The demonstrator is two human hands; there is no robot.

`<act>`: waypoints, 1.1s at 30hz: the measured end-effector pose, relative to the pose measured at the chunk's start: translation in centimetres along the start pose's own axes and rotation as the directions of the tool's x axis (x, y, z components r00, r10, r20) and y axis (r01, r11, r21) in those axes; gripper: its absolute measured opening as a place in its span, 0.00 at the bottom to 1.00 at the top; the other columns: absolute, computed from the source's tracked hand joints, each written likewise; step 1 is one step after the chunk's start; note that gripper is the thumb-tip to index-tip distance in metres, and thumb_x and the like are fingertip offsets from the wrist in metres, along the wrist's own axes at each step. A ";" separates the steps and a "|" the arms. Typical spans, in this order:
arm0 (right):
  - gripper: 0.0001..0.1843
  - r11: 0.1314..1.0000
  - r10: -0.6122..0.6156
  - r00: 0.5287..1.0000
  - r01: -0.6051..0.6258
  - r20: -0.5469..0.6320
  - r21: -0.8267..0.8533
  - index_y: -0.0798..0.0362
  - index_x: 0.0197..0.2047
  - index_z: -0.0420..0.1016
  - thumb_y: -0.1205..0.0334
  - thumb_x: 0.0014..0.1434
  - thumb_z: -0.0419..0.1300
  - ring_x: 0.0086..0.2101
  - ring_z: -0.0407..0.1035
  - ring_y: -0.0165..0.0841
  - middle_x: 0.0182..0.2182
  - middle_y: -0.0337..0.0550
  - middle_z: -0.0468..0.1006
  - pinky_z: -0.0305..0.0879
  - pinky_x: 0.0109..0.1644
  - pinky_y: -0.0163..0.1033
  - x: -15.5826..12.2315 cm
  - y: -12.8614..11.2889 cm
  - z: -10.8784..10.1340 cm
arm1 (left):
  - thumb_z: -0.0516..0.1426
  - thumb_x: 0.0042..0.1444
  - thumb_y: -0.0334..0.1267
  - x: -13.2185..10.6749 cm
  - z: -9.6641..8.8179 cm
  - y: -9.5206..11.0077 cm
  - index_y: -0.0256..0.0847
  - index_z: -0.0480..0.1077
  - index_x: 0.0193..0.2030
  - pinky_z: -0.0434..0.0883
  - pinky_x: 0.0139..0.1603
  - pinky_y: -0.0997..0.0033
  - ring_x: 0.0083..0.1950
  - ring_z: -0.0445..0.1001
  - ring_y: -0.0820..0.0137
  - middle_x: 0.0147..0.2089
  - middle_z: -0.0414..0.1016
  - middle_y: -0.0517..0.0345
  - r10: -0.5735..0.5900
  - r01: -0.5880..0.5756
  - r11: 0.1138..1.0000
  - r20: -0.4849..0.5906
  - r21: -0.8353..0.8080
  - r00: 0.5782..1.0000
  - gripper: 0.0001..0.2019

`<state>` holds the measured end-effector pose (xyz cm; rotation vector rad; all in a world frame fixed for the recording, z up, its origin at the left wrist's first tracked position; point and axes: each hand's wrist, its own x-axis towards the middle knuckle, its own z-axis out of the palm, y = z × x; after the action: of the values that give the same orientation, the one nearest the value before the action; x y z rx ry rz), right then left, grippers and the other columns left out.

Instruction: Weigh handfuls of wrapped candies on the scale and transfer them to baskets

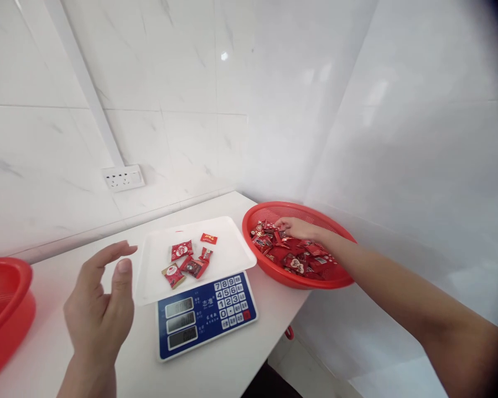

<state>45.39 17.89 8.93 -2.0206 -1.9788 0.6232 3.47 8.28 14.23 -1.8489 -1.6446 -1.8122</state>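
Observation:
My left hand (pixel 102 301) is raised beside the left edge of a white tray (pixel 228 260), thumb and forefinger apart, holding nothing. On the tray lie several small red wrapped sweets, among them a red packet (pixel 181 250) and a gold-edged packet (pixel 173 275). The tray sits on a blue digital scale (pixel 207 315) whose display digits are faint. Over to the right, my right hand (pixel 296 227) reaches into a red plastic basket (pixel 265 266) of wrapped sweets (pixel 294 262). Its fingers are bent together among the wrappers; what they pinch is hidden.
A second red basket (pixel 8 309) stands at the far left, cut off by the frame. Everything rests on a white table (pixel 216 370) against a tiled wall with a power socket (pixel 123 178). The table's right edge runs below the sweet basket, close to the right wall.

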 end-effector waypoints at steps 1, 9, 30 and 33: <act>0.24 0.999 -0.014 1.000 0.015 -0.025 0.041 0.53 0.49 0.69 0.80 0.49 0.50 0.45 0.71 0.34 0.44 0.44 0.78 0.67 0.42 0.33 0.0 -0.5 0.0 | 0.51 0.59 0.45 0.0 0.0 0.0 0.43 0.71 0.43 0.66 0.51 0.62 0.48 0.72 0.65 0.43 0.76 0.56 0.012 -0.012 1.000 -0.007 0.027 1.000 0.13; 0.20 0.966 -0.035 0.982 0.081 -0.186 0.246 0.52 0.42 0.72 0.80 0.51 0.49 0.46 0.71 0.39 0.46 0.45 0.77 0.68 0.49 0.43 -2.0 -7.4 -0.1 | 0.51 0.60 0.40 -0.2 0.2 -0.9 0.41 0.67 0.48 0.68 0.49 0.65 0.49 0.73 0.68 0.43 0.75 0.54 0.085 -0.084 0.992 0.003 -0.096 0.996 0.12; 0.27 0.888 -0.385 0.920 0.392 -0.077 0.242 0.52 0.61 0.62 0.61 0.59 0.54 0.59 0.58 0.40 0.62 0.47 0.62 0.58 0.61 0.50 -2.1 -15.9 4.5 | 0.51 0.61 0.39 -0.1 0.0 -1.1 0.40 0.66 0.49 0.69 0.49 0.66 0.48 0.73 0.70 0.43 0.75 0.54 0.096 -0.092 0.988 0.027 -0.124 0.995 0.12; 0.24 0.909 -0.396 0.915 0.402 -0.076 0.110 0.51 0.59 0.65 0.61 0.59 0.54 0.58 0.60 0.41 0.59 0.47 0.66 0.58 0.61 0.51 -3.1 -15.4 4.8 | 0.51 0.61 0.39 -0.1 -0.1 -1.1 0.40 0.66 0.49 0.69 0.49 0.66 0.49 0.73 0.70 0.43 0.75 0.54 0.089 -0.086 0.990 0.022 -0.110 0.996 0.12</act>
<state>29.56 14.98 12.21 -1.4791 -2.1739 0.5725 2.61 8.61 13.53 -1.9637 -1.4751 -1.8845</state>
